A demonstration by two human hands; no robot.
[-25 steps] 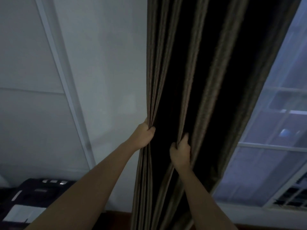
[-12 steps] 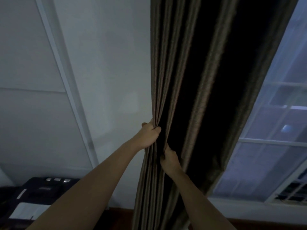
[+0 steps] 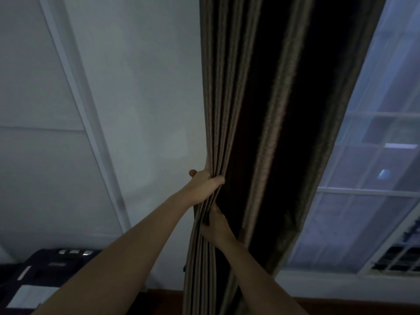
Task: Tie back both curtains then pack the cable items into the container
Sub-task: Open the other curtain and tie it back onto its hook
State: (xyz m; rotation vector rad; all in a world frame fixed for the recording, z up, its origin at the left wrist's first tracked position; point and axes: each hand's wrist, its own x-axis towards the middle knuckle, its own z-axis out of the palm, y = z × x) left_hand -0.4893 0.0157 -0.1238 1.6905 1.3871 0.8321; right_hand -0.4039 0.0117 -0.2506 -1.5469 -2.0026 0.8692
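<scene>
Head camera, dim room: dark brown pleated fabric curtain (image 3: 261,123) gathered into a bunch against a pale plaster wall (image 3: 141,92). Left hand (image 3: 203,186) clenched around the curtain's outer pleats, fingers (image 3: 217,180) curled tight over the front folds, thumb tip showing just behind them on the wall side. Right hand (image 3: 217,226) just below the left fingers, pressed into the same folds, fingers closed on the bunched fabric and partly buried in it, so how much cloth sits inside that grip cannot be told. Both bare forearms reaching up from the bottom edge. Loose, darker folds of curtain hanging to the right of the fingers, then a white-framed glass window (image 3: 372,189) beyond, well apart from both hands. White slanted trim strip (image 3: 91,133) running down the wall far to the left of the fingers. Black flat device with silver buttons (image 3: 47,271) low at the left, well below the hands; make too dim to tell.
</scene>
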